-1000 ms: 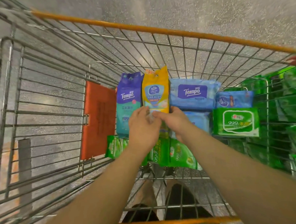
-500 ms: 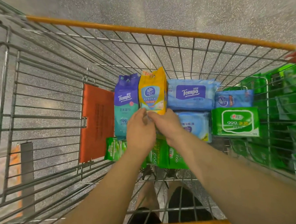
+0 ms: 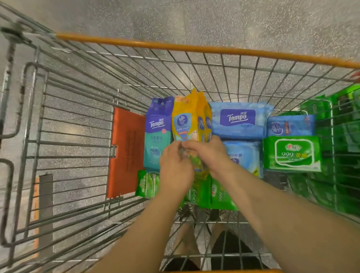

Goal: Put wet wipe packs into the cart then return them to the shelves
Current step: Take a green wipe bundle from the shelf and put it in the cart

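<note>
Filling most of the view from above is a wire shopping cart point(image 3: 73, 130) with orange-trimmed rims, standing on a speckled grey floor point(image 3: 209, 12); every place below is given relative to this cart. Green packs on a shelf point(image 3: 356, 146) show through the cart's right side wall, blurred. Against the cart's far end, on its floor, lies a cluster of wet wipe packs: a broad blue Tempo pack point(image 3: 239, 120) right of centre, a green 999 pack point(image 3: 292, 153) further right with a small blue pack point(image 3: 290, 126) just beyond it, a purple-and-teal Tempo pack point(image 3: 159, 133) standing left of centre, and several green packs point(image 3: 212, 195) lying nearer the person. An orange flap point(image 3: 125, 152) hangs on the cart's left side, beside the purple pack. Near the middle of the cluster, a yellow pack bundle point(image 3: 191, 118) stands upright between the purple pack and the blue Tempo pack. The person's left hand point(image 3: 174, 168) and right hand point(image 3: 209, 155) meet at the bundle's lower end, fingers curled around it and pinching its bottom edge. Judging from this, the step in hand is either settling or lifting the yellow bundle; the picture alone cannot say which. The next move likely calls for a firm two-handed hold so the bundle stays together.
</note>
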`<move>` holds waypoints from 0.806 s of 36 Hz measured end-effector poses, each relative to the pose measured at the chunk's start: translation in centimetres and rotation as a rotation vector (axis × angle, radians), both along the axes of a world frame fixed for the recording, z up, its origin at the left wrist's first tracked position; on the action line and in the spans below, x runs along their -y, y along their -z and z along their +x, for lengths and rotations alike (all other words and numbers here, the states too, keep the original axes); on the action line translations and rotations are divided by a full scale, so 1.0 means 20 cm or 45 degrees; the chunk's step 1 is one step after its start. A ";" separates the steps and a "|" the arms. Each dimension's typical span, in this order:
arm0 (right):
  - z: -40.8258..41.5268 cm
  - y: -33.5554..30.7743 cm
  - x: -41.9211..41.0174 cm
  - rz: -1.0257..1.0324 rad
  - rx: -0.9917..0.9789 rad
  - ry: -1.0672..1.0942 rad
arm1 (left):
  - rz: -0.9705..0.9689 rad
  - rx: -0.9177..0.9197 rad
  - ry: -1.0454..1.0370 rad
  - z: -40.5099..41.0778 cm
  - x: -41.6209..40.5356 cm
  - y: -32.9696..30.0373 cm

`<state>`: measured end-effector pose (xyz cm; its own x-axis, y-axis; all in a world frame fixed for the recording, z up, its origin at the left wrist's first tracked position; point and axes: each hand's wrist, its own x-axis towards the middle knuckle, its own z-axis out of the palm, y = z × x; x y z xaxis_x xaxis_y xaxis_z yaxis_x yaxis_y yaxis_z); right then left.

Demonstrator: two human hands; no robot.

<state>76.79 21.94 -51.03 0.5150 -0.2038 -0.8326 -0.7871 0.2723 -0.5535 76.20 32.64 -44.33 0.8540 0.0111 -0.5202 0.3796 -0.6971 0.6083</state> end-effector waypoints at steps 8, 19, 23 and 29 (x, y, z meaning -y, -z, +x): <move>-0.11 -0.55 0.20 0.195 0.138 0.143 | -0.154 0.037 -0.167 0.00 0.06 -0.33; -0.28 -1.29 0.42 0.392 0.399 0.206 | -0.923 -0.399 -0.158 0.00 0.22 -0.82; -0.32 -1.50 0.44 0.316 0.519 0.215 | -1.074 -0.417 -0.118 -0.03 0.28 -1.02; -0.37 -1.75 0.45 0.405 0.582 0.345 | -1.210 -0.365 -0.023 -0.09 0.36 -1.34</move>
<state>69.37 12.91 -15.94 0.7985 -0.1557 -0.5815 -0.3692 0.6363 -0.6773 74.41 25.49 -17.51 0.6984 -0.5057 -0.5065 0.6055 0.0403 0.7948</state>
